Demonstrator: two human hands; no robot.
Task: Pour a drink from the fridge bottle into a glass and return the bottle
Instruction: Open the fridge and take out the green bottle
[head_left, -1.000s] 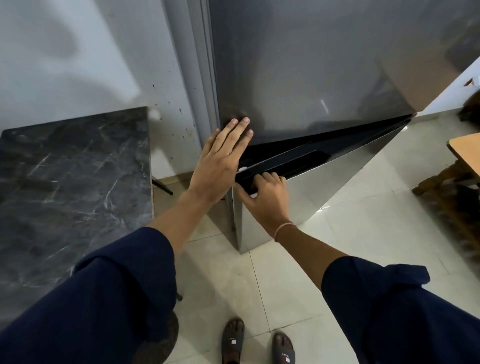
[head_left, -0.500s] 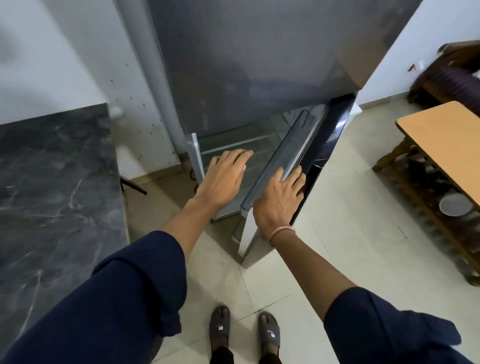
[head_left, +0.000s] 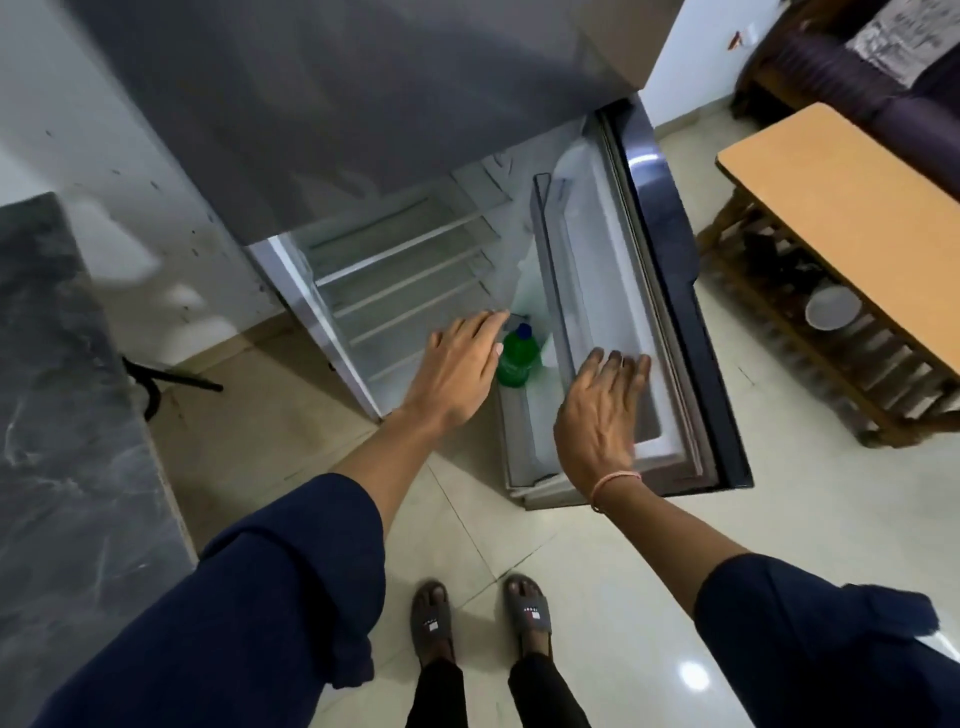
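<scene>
The lower fridge door (head_left: 670, 291) stands wide open to the right. A green bottle with a blue cap (head_left: 515, 357) stands upright in the door's bottom rack. My left hand (head_left: 457, 371) hovers just left of the bottle, fingers spread, thumb near its shoulder, holding nothing. My right hand (head_left: 602, 410) is held flat over the inner side of the open door, fingers apart and empty. White wire shelves (head_left: 405, 280) inside the fridge look bare. No glass is in view.
A dark marble counter (head_left: 57, 441) runs along the left. A wooden table (head_left: 852, 208) with a slatted lower shelf and a white plate (head_left: 831, 307) stands at the right, close to the open door. My sandalled feet (head_left: 483, 621) are on pale floor tiles.
The fridge door has swung from nearly closed to fully open, revealing the green bottle. My right hand has let go of the door edge. My left hand has moved in toward the bottle.
</scene>
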